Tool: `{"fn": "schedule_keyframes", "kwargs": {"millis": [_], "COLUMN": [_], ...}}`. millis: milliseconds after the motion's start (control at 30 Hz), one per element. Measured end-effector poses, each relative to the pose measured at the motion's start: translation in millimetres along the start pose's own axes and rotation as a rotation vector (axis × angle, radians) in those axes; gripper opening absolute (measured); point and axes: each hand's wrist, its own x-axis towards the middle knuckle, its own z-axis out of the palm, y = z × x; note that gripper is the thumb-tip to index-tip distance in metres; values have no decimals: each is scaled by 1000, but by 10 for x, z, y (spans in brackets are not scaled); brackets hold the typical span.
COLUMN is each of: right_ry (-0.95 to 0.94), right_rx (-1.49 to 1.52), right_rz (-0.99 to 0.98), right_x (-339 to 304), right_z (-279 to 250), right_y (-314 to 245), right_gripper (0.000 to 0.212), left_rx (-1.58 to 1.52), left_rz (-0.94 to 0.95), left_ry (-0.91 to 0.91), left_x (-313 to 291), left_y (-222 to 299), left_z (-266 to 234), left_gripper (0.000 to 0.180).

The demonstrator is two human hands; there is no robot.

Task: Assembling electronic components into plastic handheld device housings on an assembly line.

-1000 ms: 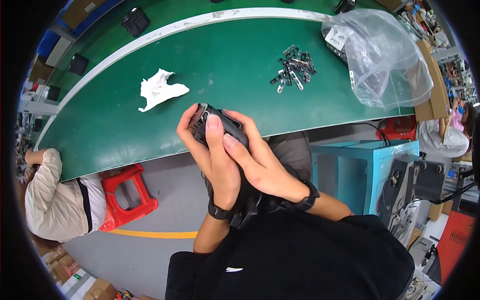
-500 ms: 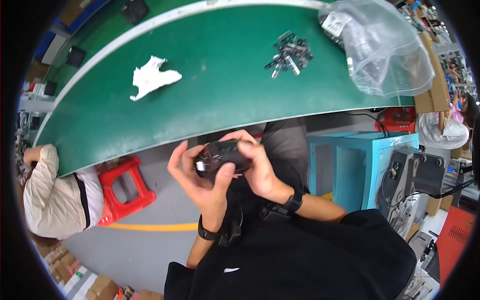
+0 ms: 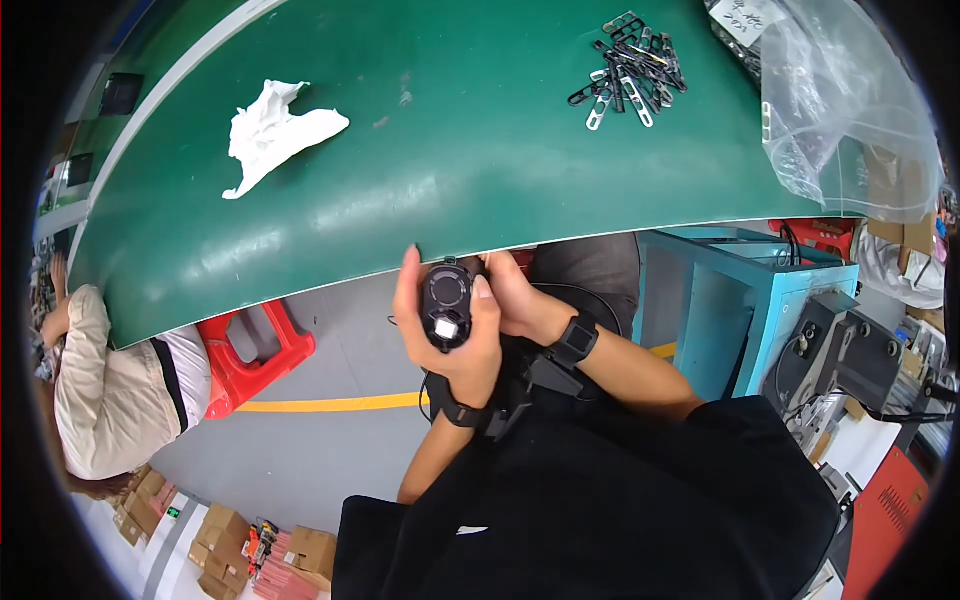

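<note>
A black oval device [image 3: 447, 292] with a round ring on its face and a bright white square at its near end is held just off the table's front edge. My left hand [image 3: 468, 352] wraps round it, thumb along the right side, fingers on the left. Against the device's far right side is my right hand [image 3: 518, 302], closed, its fingertips partly hidden behind the device and my left thumb. Thin black cable shows beside both hands. Both wrists wear black bands.
On the green table [image 3: 480, 170] lie a crumpled white cloth [image 3: 280, 135], a pile of black and silver metal links [image 3: 635, 70] and a clear plastic bag [image 3: 840, 110]. A red stool [image 3: 265, 355] and a seated person [image 3: 130, 400] are at left, a blue stand [image 3: 715, 300] at right.
The device has turned from lying sideways to upright, its ringed face toward me. My right hand has shifted to its far right side. The view has moved, so the table things appear shifted.
</note>
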Motion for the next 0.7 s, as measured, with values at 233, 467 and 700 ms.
{"fn": "schedule_keyframes", "kwargs": {"millis": [233,467,700], "right_ry": [-3,-460,166], "right_rx": [-55,189,-916], "right_rz": [255,188,-1202], "right_x": [-1,-978,-224], "right_z": [-197,103,850], "right_y": [-128,-946,-3212], "right_gripper": [45,67,81], "left_rx": [40,-588,-421], "left_rz": [-73,-407,-361], "left_ry": [177,-518,-642], "left_x": [-10,514,580], "left_y": [155,526,580], "left_z": [179,-332,-551], "left_gripper": [65,66,58]}}
